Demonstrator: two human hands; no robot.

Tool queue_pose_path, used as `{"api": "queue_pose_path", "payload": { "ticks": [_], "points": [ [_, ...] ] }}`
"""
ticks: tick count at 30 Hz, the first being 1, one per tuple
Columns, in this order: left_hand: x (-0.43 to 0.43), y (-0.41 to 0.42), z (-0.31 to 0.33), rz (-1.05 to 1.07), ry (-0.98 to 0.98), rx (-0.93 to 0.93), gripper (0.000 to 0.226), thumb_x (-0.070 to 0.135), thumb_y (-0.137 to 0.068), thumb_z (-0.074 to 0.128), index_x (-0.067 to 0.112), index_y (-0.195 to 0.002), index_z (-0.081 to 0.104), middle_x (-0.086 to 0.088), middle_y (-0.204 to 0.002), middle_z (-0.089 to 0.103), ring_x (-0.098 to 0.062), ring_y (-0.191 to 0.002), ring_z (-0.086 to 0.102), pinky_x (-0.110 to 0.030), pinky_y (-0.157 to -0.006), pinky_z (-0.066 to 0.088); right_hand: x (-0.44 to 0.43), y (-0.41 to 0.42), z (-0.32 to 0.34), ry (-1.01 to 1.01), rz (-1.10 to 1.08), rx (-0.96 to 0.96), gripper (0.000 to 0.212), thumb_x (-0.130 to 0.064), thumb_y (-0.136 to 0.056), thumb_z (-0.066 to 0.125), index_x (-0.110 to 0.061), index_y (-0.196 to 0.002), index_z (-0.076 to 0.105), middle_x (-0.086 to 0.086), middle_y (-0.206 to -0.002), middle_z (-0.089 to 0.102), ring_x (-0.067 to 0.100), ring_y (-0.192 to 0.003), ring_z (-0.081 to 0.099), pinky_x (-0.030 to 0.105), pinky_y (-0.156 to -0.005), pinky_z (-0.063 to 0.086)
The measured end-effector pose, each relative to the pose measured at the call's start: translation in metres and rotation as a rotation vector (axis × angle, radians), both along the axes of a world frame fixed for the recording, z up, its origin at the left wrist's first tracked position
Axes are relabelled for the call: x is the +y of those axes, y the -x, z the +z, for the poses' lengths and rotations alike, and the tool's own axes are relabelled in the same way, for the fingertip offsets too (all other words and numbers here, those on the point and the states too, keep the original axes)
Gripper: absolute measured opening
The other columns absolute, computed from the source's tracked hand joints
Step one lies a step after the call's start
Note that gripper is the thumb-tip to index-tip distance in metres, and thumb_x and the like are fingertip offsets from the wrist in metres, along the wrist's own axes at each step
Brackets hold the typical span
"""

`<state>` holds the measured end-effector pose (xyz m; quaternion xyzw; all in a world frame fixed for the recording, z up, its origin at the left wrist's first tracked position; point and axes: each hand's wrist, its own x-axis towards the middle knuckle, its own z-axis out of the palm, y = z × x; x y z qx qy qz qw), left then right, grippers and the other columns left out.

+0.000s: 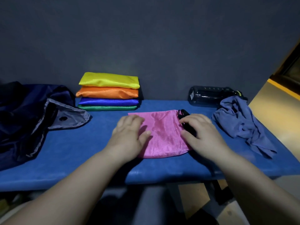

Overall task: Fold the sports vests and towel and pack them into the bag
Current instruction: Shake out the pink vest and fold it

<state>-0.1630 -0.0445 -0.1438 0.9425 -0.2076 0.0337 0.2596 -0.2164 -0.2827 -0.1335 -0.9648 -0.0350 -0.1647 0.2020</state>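
A folded pink vest (164, 135) with black trim lies in the middle of the blue bench (81, 151). My left hand (129, 135) presses flat on its left part. My right hand (203, 132) rests on its right edge, fingers bent over the black trim. Behind, against the wall, stands a stack of folded vests (108, 91): yellow on top, then orange, blue and green. The crumpled grey-blue towel (240, 122) lies at the right. The dark navy bag (29, 114) lies open and slumped at the left.
A dark transparent water bottle (211, 95) lies on its side behind the towel. A dark wall rises right behind the bench. The bench's front edge runs below my forearms, with floor underneath.
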Motion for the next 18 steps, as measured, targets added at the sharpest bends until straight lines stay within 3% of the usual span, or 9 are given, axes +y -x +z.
{"api": "queue_pose_path", "payload": {
  "ticks": [3,5,8,15,18],
  "points": [
    [-0.020,-0.003,-0.009,-0.106,-0.129,0.055,0.058,0.051,-0.100,0.032,0.028,-0.152,0.023,0.006,-0.162,0.015,-0.016,-0.150,0.000,-0.035,-0.121,0.000,0.021,-0.017,-0.003,0.239,0.038,0.087,0.038,-0.036,-0.099,0.041,-0.029,-0.132,0.058,-0.011,-0.144,0.049,0.012,-0.145,0.023,0.027,-0.114,0.010],
    [-0.024,-0.004,-0.021,-0.159,-0.277,0.118,0.063,0.056,-0.100,0.025,0.029,-0.155,0.011,0.007,-0.164,0.005,-0.016,-0.150,-0.005,-0.039,-0.121,-0.006,0.022,-0.023,-0.012,0.343,0.027,0.281,0.049,-0.044,-0.103,0.029,-0.030,-0.150,0.033,-0.011,-0.159,0.024,0.010,-0.150,0.003,0.032,-0.118,-0.004],
    [-0.023,-0.006,-0.029,-0.173,-0.365,0.159,0.069,0.063,-0.097,0.019,0.031,-0.155,0.001,0.009,-0.163,-0.004,-0.015,-0.150,-0.010,-0.040,-0.121,-0.008,0.014,-0.025,-0.023,0.333,-0.050,0.484,0.067,-0.062,-0.098,0.018,-0.031,-0.156,0.006,-0.014,-0.163,0.001,0.008,-0.149,-0.010,0.041,-0.121,-0.010],
    [-0.020,-0.009,-0.030,-0.175,-0.409,0.134,0.073,0.066,-0.095,0.019,0.030,-0.155,-0.002,0.007,-0.163,-0.006,-0.018,-0.149,-0.012,-0.040,-0.121,-0.007,0.014,-0.026,-0.018,0.355,-0.234,0.587,0.084,-0.078,-0.087,0.017,-0.033,-0.155,-0.001,-0.012,-0.162,-0.009,0.014,-0.149,-0.013,0.052,-0.118,-0.010],
    [-0.019,-0.010,-0.030,-0.187,-0.421,0.134,0.073,0.066,-0.095,0.018,0.030,-0.155,-0.002,0.007,-0.163,-0.006,-0.018,-0.149,-0.012,-0.040,-0.121,-0.007,0.007,-0.033,-0.005,0.406,-0.401,0.645,0.078,-0.079,-0.087,0.015,-0.040,-0.153,0.004,-0.002,-0.164,0.000,0.026,-0.149,-0.015,0.063,-0.114,-0.006]
  ]
}}
